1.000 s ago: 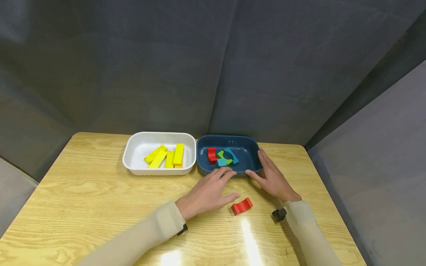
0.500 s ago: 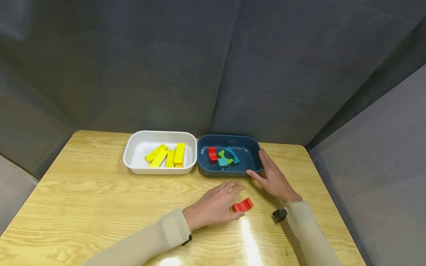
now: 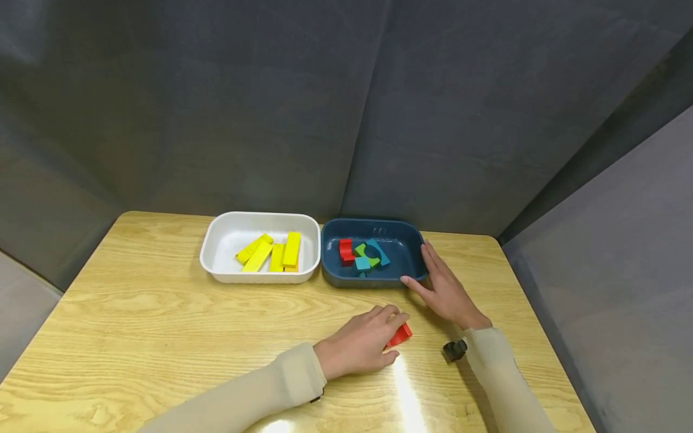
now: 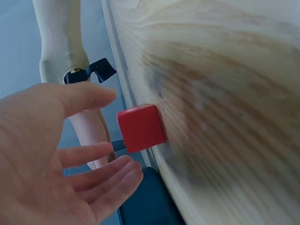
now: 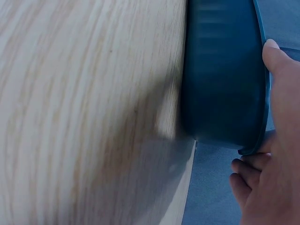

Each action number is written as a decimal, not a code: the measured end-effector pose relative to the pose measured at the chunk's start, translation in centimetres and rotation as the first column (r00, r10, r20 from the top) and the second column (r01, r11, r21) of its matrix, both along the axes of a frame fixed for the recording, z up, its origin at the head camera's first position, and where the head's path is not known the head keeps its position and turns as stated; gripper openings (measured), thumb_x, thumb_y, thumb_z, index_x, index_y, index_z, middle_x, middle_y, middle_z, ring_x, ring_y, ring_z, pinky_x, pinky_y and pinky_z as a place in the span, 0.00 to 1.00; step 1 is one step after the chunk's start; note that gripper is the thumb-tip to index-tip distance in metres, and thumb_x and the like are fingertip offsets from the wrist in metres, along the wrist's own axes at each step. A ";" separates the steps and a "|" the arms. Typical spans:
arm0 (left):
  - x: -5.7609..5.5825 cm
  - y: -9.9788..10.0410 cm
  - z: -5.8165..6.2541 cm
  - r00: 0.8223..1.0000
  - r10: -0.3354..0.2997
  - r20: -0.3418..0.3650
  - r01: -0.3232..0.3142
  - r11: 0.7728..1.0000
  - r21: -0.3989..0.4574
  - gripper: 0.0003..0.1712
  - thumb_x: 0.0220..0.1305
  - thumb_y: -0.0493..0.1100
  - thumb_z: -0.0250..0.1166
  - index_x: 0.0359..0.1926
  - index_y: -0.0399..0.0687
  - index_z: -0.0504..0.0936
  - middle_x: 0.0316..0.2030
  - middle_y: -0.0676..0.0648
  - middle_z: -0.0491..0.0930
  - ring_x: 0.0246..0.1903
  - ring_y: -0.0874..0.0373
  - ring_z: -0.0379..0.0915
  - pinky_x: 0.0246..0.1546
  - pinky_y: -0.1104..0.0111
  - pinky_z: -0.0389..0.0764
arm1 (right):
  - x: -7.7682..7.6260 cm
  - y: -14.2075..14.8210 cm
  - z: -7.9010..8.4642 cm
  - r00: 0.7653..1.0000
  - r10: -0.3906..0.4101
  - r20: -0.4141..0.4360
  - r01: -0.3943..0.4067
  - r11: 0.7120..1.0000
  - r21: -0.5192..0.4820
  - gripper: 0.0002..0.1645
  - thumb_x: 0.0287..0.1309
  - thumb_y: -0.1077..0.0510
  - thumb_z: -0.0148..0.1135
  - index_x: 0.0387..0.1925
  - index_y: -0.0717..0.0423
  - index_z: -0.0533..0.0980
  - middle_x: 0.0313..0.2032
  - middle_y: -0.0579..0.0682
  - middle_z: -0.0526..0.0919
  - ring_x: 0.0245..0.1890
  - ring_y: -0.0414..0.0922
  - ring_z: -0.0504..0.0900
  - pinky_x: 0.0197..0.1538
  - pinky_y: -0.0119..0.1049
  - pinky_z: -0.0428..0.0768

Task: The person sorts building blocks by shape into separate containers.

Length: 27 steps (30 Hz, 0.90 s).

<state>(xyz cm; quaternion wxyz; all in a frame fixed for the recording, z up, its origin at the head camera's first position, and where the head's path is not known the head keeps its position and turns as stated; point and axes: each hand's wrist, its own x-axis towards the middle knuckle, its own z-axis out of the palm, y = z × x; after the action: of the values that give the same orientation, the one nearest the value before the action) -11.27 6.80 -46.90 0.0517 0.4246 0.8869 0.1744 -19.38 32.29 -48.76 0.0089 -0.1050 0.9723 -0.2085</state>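
My left hand (image 3: 361, 343) reaches over a red arch block (image 3: 399, 335) on the table, partly hiding it. In the left wrist view the thumb and fingers stand apart, and the block's red end face (image 4: 140, 128) shows just beyond the fingertips. At the near right corner of a dark blue bin (image 3: 400, 278), my right hand (image 3: 447, 293) holds the rim, thumb at the front and fingers along the right end. Inside that bin lie a red block (image 3: 346, 251), a green curved block (image 3: 373, 263) and blue blocks (image 3: 362, 264).
A white bin (image 3: 216, 258) with several yellow blocks (image 3: 291, 249) stands against the blue bin's left side. Both bins sit near the far edge of the wooden table (image 3: 162, 337). Dark cloth (image 3: 260, 120) hangs behind it.
My left hand has moved away from the blue bin, toward me and to the right, and now covers part of the red arch block. The right hand stays at the bin.
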 end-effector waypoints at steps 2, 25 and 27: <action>0.0 0.4 0.0 1.000 -0.004 -0.028 0.003 1.000 -0.023 0.38 0.73 0.52 0.71 0.78 0.47 0.70 0.70 0.45 0.74 0.66 0.53 0.75 0.60 0.65 0.83 | 0.0 0.0 0.0 1.000 0.003 0.000 -0.003 1.000 -0.006 0.65 0.71 0.23 0.56 0.88 0.52 0.39 0.87 0.48 0.35 0.84 0.65 0.48 0.78 0.72 0.54; 0.3 1.7 -0.8 0.995 0.015 -0.098 -0.024 0.995 -0.095 0.31 0.69 0.39 0.70 0.72 0.47 0.76 0.54 0.49 0.84 0.45 0.56 0.82 0.33 0.72 0.84 | -0.1 0.1 -0.1 1.000 0.008 -0.005 -0.008 1.000 -0.012 0.65 0.71 0.24 0.57 0.88 0.51 0.38 0.87 0.48 0.34 0.84 0.64 0.47 0.78 0.72 0.54; 0.3 1.6 -0.9 0.995 0.011 -0.095 -0.020 0.996 -0.090 0.31 0.69 0.38 0.70 0.72 0.47 0.77 0.54 0.49 0.84 0.44 0.56 0.82 0.33 0.72 0.84 | -0.1 0.1 -0.1 1.000 0.007 -0.005 -0.007 1.000 -0.012 0.65 0.71 0.24 0.57 0.88 0.52 0.38 0.87 0.49 0.35 0.84 0.64 0.47 0.78 0.72 0.54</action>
<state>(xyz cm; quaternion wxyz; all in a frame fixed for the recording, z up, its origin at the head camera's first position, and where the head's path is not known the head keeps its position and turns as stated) -10.93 8.44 -47.83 0.0278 0.4227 0.8986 0.1142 -19.45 32.37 -48.91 0.0069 -0.1091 0.9707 -0.2139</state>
